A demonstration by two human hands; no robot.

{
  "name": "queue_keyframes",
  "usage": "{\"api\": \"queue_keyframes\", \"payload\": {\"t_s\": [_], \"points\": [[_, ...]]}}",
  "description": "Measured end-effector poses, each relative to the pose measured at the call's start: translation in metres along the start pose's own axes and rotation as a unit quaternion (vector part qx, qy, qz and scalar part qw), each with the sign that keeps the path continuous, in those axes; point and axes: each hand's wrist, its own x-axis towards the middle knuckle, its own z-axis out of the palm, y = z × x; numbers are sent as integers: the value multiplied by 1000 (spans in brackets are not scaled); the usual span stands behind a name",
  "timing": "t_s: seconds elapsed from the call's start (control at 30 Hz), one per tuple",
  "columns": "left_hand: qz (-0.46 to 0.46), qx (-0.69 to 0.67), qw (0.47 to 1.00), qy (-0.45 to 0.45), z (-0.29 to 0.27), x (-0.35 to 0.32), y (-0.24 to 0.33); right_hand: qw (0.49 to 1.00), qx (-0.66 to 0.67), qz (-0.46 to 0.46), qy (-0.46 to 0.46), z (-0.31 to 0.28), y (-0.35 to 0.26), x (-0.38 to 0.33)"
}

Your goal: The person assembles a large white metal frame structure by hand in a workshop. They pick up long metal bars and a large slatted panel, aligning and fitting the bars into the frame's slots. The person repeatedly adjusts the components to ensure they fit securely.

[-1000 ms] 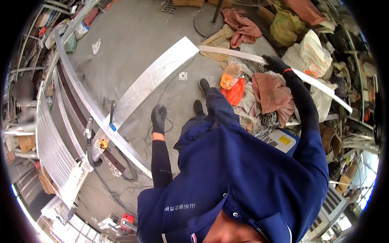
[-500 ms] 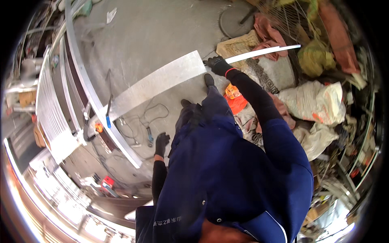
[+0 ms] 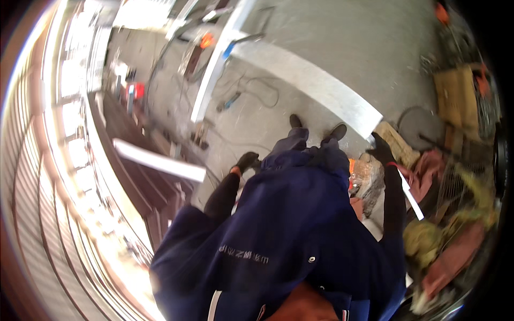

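Note:
A long, flat silver metal panel (image 3: 316, 80) slants across the floor area in front of me. Its far-left end meets a silver bar (image 3: 214, 69), where a clamp with a blue handle (image 3: 229, 50) sits. My right hand (image 3: 381, 150), in a black glove, has its fingers closed at the panel's near right end; the fingertips are partly hidden. Beyond that wrist a narrow white strip (image 3: 409, 195) shows beside my forearm, and whether it touches the hand I cannot tell. My left hand (image 3: 247, 160), also gloved in black, hangs loosely at my side, holding nothing visible.
A corded tool with a blue body (image 3: 231, 101) lies on the floor left of my feet. Brown profiles (image 3: 134, 160) and a white bar (image 3: 160, 160) are at the left. Cardboard (image 3: 455, 99), pinkish cloth (image 3: 428, 171) and yellowish netting (image 3: 423, 243) crowd the right.
My view has turned left, so the surroundings appear swung clockwise. My right hand stays at the panel's end. My left arm is now bent farther out from my body.

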Motion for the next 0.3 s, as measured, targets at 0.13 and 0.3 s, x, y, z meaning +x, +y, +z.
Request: {"api": "queue_keyframes", "payload": {"t_s": [0.13,0.3], "points": [[-388,-439,810,-14,12,-16,4,949,-130,205,-200,-16,109,-96],[-338,-350,874,3,41,-40,-12,962,-150,212,-82,15,114,-98]]}}
